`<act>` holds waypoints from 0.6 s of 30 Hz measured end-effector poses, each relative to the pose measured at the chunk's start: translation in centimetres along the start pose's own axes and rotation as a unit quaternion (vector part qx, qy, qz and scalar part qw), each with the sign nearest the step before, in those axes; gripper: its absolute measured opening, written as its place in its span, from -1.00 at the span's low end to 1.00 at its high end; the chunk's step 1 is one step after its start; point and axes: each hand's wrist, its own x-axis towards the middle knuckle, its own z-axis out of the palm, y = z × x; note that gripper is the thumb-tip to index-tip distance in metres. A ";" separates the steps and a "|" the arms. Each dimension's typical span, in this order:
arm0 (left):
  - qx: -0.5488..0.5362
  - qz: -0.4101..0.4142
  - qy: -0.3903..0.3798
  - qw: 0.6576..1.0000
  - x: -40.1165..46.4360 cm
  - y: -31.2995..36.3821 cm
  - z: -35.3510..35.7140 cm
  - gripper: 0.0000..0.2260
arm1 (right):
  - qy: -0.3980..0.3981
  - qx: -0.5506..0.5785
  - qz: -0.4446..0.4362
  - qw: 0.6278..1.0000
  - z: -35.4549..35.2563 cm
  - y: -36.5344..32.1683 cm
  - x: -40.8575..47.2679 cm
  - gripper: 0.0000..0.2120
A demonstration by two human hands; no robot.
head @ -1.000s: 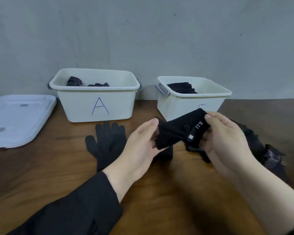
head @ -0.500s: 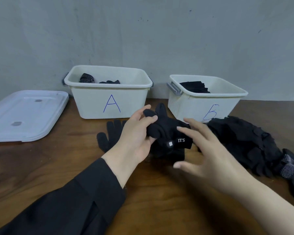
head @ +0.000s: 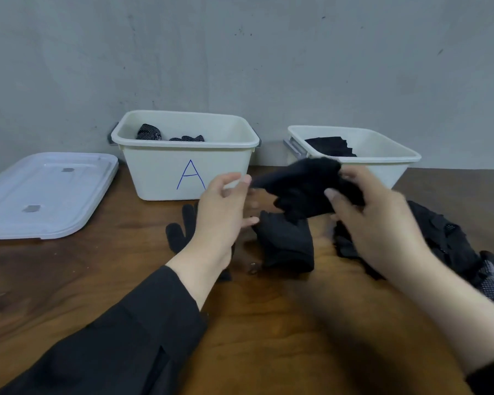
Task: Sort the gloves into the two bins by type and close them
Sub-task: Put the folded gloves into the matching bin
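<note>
Gripping a crumpled black glove (head: 305, 189), both hands lifted.

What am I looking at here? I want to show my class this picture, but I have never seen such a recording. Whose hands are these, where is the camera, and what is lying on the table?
There is no machine here: a person wears a camera on the head, so you look forward and down at their own two hands. The right hand grips a black glove lifted above the wooden table; the left hand pinches its other end. At the back stand two open white bins: bin A, with dotted gloves inside, and a second bin holding plain black ones. A white lid lies flat on the left. More black gloves lie loose: a folded one between the hands, one partly behind the left hand, and a pile on the right.
</note>
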 end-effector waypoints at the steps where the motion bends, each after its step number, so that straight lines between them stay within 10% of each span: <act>1: 0.071 0.054 0.038 0.995 0.3 -0.4 -0.5 -0.83 | -0.014 0.003 0.026 1.000 -0.7 -0.1 1.0 -0.84; 7: 0.220 0.175 0.074 0.957 0.8 -2.3 -2.0 -0.84 | -0.136 0.016 0.077 0.988 -2.6 -0.8 5.8 -0.83; 13: 0.221 0.187 0.084 0.953 0.9 -2.7 -2.5 -0.82 | -0.061 -0.075 0.015 0.995 -1.0 0.5 6.0 -0.88; 18: 0.228 0.196 0.080 0.950 0.6 -2.8 -2.4 -0.82 | -0.221 -0.150 -0.040 0.963 4.7 4.0 -2.1 -0.65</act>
